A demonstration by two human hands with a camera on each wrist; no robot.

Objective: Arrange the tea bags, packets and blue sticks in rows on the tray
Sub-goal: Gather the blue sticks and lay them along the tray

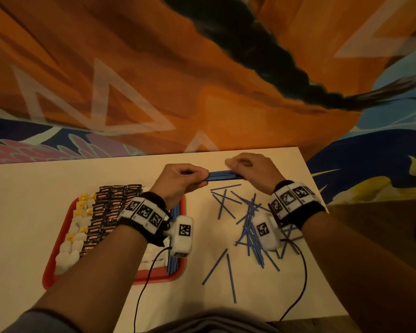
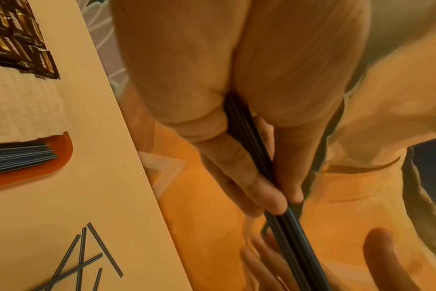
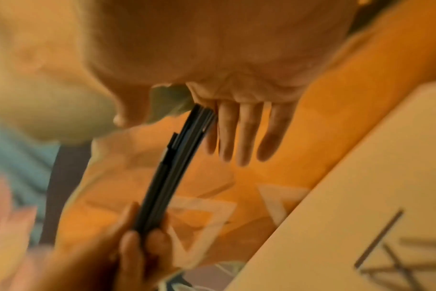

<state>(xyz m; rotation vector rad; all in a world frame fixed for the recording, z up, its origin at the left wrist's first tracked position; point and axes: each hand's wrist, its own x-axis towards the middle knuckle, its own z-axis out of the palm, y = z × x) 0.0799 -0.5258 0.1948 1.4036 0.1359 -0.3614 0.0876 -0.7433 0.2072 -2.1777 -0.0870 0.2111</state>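
A bundle of blue sticks (image 1: pixel 223 175) is held level above the far edge of the white table (image 1: pixel 58 179). My left hand (image 1: pixel 190 177) grips its left end, with thumb and fingers (image 2: pixel 269 198) pinched round the bundle (image 2: pixel 284 220). My right hand (image 1: pixel 238 167) is at the other end; its fingers (image 3: pixel 247 133) lie straight beside the bundle (image 3: pixel 172 167), thumb apart. The red tray (image 1: pixel 55 267) at the left holds white tea bags (image 1: pixel 76 227) with yellow tags, dark packets (image 1: pixel 111 207), white packets (image 1: pixel 154 259) and a row of blue sticks (image 1: pixel 172 260).
Several loose blue sticks (image 1: pixel 250 224) lie scattered on the table right of the tray, under my right wrist, with two more (image 1: pixel 231 277) nearer me. Wrist-camera cables trail over the table's near edge. An orange patterned floor (image 1: pixel 202 92) lies beyond the far edge.
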